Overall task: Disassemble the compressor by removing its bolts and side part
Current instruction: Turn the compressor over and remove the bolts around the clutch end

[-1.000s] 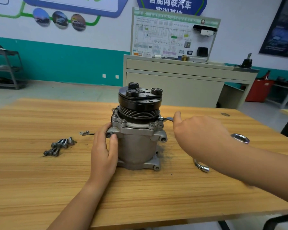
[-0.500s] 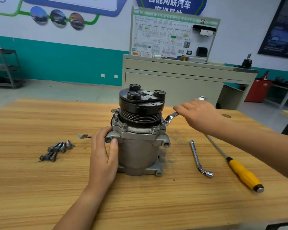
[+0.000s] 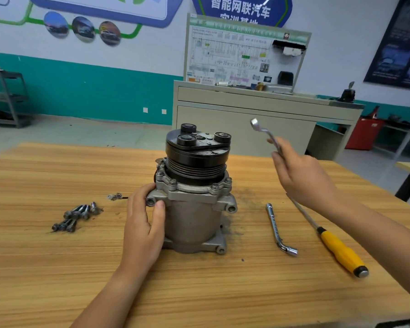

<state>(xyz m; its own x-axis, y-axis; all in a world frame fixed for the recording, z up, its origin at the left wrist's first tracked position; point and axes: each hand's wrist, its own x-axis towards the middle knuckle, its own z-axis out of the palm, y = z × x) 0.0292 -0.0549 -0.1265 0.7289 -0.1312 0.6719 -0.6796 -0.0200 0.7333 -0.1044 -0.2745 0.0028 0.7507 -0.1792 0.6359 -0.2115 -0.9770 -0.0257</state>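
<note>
The grey compressor (image 3: 192, 218) stands upright in the middle of the wooden table (image 3: 57, 268), its black pulley on top. My left hand (image 3: 143, 223) grips its left side at the flange lug, thumb on the front. Bolts (image 3: 215, 186) sit in the flange below the pulley. My right hand (image 3: 301, 176) is raised to the right of the pulley and holds a silver wrench (image 3: 265, 133), whose ring end points up and left, clear of the compressor. Several removed bolts (image 3: 76, 215) lie in a heap on the table at the left.
An L-shaped socket wrench (image 3: 278, 229) and a yellow-handled screwdriver (image 3: 341, 250) lie on the table at the right. A small metal clip (image 3: 114, 197) lies left of the compressor. Behind the table stand a grey cabinet (image 3: 246, 119) and a display board.
My right hand has lifted the wrench off the bolt at the compressor's right flange and swung it up into the air. My left hand has stayed on the compressor.
</note>
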